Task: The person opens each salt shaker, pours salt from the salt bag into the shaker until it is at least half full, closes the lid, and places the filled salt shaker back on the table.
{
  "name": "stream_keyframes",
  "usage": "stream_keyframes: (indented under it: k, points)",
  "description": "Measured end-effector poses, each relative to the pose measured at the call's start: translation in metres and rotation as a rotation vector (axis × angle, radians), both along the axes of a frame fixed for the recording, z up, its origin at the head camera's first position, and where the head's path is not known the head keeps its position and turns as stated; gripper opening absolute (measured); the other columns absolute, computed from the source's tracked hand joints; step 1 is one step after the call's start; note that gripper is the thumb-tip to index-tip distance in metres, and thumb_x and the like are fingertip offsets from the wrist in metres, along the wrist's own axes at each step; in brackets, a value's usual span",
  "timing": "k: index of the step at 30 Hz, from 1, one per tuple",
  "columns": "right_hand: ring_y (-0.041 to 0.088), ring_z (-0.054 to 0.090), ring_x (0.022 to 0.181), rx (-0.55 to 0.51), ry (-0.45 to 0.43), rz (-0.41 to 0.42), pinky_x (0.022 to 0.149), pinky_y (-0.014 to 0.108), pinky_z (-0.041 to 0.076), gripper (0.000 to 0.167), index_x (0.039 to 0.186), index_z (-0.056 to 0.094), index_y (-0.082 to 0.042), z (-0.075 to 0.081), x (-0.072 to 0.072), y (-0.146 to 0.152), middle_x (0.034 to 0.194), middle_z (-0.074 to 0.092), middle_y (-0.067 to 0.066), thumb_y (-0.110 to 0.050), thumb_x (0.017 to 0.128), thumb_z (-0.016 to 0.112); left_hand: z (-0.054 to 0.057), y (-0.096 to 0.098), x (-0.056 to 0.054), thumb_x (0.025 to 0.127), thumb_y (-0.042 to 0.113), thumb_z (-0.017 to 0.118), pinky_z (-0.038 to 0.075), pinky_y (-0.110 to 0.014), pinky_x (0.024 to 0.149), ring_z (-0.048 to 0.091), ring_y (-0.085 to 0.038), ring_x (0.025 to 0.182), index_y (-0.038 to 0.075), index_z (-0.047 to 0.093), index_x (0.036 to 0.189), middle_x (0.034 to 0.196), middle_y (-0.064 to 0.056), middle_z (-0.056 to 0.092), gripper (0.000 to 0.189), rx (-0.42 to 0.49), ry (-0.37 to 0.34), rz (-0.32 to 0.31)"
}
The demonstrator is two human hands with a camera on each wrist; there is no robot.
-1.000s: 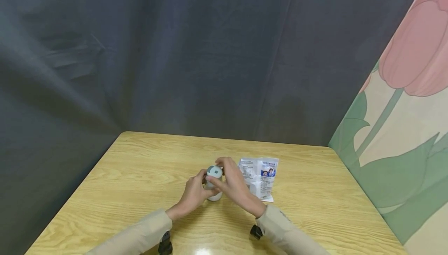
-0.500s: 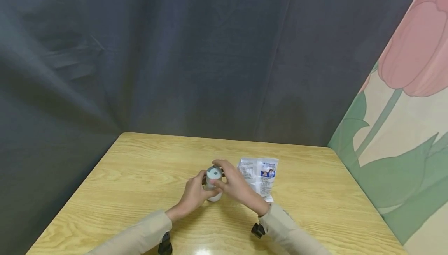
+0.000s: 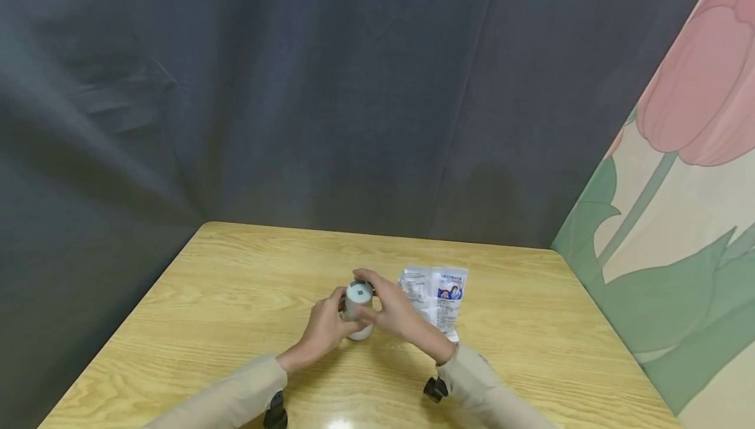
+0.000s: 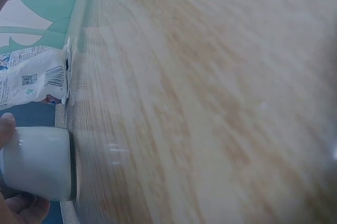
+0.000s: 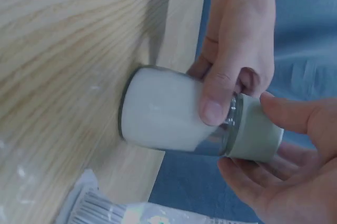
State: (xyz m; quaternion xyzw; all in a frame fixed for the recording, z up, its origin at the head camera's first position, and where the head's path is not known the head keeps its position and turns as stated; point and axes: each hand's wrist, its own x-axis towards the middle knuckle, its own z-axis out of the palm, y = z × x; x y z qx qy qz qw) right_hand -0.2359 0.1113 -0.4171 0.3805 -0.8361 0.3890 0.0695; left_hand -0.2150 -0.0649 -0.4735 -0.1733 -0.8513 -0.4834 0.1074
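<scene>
A glass jar (image 5: 163, 109) filled mostly with white powder stands upright on the wooden table. Its pale green lid (image 5: 258, 132) sits at the jar's neck and shows a small dark square on top in the head view. My left hand (image 3: 323, 327) holds the jar round its upper body, the thumb pressing the glass below the neck. From the right, my right hand (image 3: 395, 311) grips the lid's side between thumb and fingers. Some fingertips are hidden behind the jar. In the left wrist view, the jar's white body (image 4: 38, 162) rests with its base at the tabletop.
Just right of the jar lies a white printed packet (image 3: 448, 301) with a blue picture; its barcode side (image 4: 37, 74) shows in the left wrist view. The wooden table (image 3: 259, 265) ends at a dark curtain (image 3: 330, 121). A tulip-patterned wall (image 3: 666, 232) borders the right.
My right hand has shifted slightly left, with its fingers turning about the lid. The dark mark on the lid's top has rotated a little. My left hand keeps its hold on the jar.
</scene>
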Motion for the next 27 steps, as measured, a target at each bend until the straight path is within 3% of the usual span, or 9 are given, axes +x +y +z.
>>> stream_keyframes:
  k: [4, 9, 13, 16, 21, 24, 27]
  points:
    - [0.028, 0.065, 0.103, -0.003, -0.021, -0.019, 0.088, 0.040, 0.057, 0.058, 0.133, 0.053, 0.004, 0.003, -0.002, 0.002, 0.124, 0.062, 0.017, -0.008, 0.083, 0.080, 0.001, 0.002, 0.000, 0.084, 0.030, 0.082, 0.054, -0.045, 0.093, 0.062, -0.030, 0.116, 0.001, 0.054, 0.130, 0.124, -0.014, 0.065, 0.061, 0.014, -0.015, 0.003]
    - [0.017, 0.061, 0.081, 0.042, 0.075, -0.141, 0.068, 0.027, 0.055, 0.052, 0.121, 0.062, 0.001, -0.002, -0.002, -0.006, 0.098, 0.060, 0.006, -0.023, 0.081, 0.085, 0.000, 0.002, 0.001, 0.085, 0.029, 0.081, 0.055, -0.042, 0.092, 0.063, -0.027, 0.114, 0.001, 0.054, 0.129, 0.123, -0.014, 0.065, 0.059, -0.003, -0.008, 0.004]
    - [0.015, 0.054, 0.078, 0.045, 0.109, -0.183, 0.065, 0.026, 0.050, 0.052, 0.119, 0.063, -0.002, -0.008, -0.001, -0.010, 0.093, 0.053, 0.004, -0.030, 0.081, 0.085, -0.001, 0.002, 0.001, 0.087, 0.023, 0.080, 0.057, -0.041, 0.089, 0.063, -0.028, 0.113, -0.003, 0.052, 0.129, 0.122, -0.017, 0.065, 0.057, -0.012, 0.017, -0.012]
    - [0.018, 0.056, 0.087, 0.035, 0.077, -0.146, 0.073, 0.031, 0.051, 0.060, 0.129, 0.057, -0.003, -0.009, 0.000, -0.006, 0.105, 0.057, 0.008, -0.030, 0.083, 0.083, -0.001, 0.002, 0.001, 0.087, 0.019, 0.079, 0.057, -0.041, 0.088, 0.064, -0.031, 0.112, -0.007, 0.052, 0.128, 0.122, -0.020, 0.064, 0.056, -0.009, 0.029, -0.023]
    - [0.030, 0.058, 0.112, -0.040, -0.014, 0.008, 0.091, 0.042, 0.054, 0.063, 0.140, 0.045, 0.003, -0.004, 0.001, 0.002, 0.132, 0.055, 0.020, -0.016, 0.089, 0.076, -0.001, 0.002, 0.001, 0.086, 0.019, 0.081, 0.056, -0.043, 0.090, 0.063, -0.033, 0.112, -0.006, 0.052, 0.128, 0.123, -0.021, 0.064, 0.057, -0.002, 0.018, -0.016]
    - [0.032, 0.059, 0.114, -0.071, -0.020, 0.045, 0.092, 0.043, 0.054, 0.055, 0.137, 0.046, 0.005, -0.002, 0.000, 0.004, 0.131, 0.057, 0.022, -0.007, 0.091, 0.073, 0.000, 0.002, 0.001, 0.084, 0.026, 0.082, 0.055, -0.045, 0.091, 0.063, -0.032, 0.114, -0.001, 0.053, 0.129, 0.125, -0.018, 0.064, 0.060, -0.011, 0.001, 0.010]
    - [0.028, 0.063, 0.104, -0.076, -0.007, -0.003, 0.087, 0.042, 0.057, 0.049, 0.131, 0.051, 0.003, -0.002, 0.000, 0.003, 0.122, 0.061, 0.017, -0.008, 0.090, 0.074, 0.001, 0.002, 0.001, 0.083, 0.031, 0.082, 0.055, -0.046, 0.092, 0.062, -0.031, 0.115, 0.001, 0.054, 0.129, 0.125, -0.016, 0.064, 0.061, -0.008, -0.015, 0.019]
